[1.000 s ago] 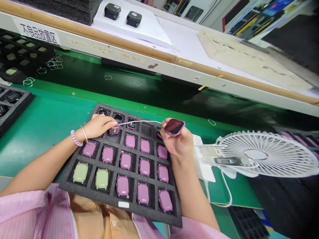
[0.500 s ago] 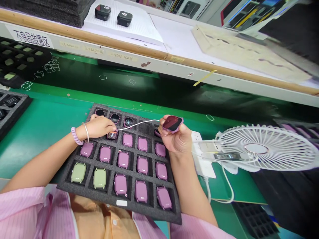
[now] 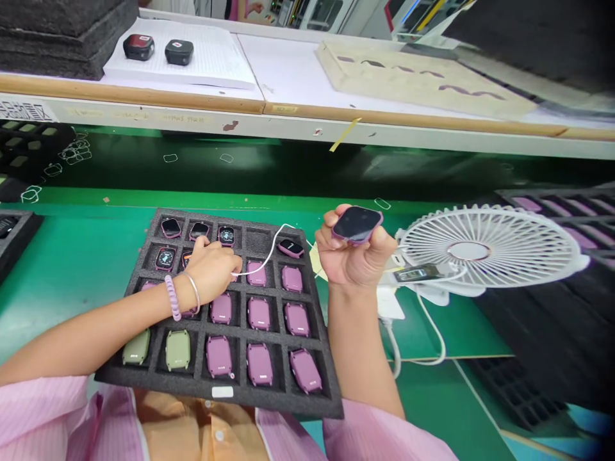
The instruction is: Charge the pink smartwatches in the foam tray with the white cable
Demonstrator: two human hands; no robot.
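A black foam tray [image 3: 250, 398] lies in front of me, its pockets filled with purple watch bodies [image 3: 260, 313] and two green ones [image 3: 177, 349]. My right hand [image 3: 353, 256] holds a purple watch body [image 3: 357, 224] screen-up above the tray's right edge. My left hand [image 3: 216, 269] reaches into the tray's second row, fingers closed around the end of a thin white cable [image 3: 269, 253]. What the cable plugs into is hidden under my fingers. Several watches in the far rows lie face up with lit screens [image 3: 166, 258].
A white desk fan [image 3: 480, 246] stands to the right with a white power strip [image 3: 390, 301] and cords below it. Two dark watch bodies [image 3: 179, 51] sit on white foam on the raised shelf behind. More black trays lie at the left and right edges.
My left hand has moved right and nearer along the tray with the cable end. My right hand has lifted the watch slightly higher. The view has swung to the left.
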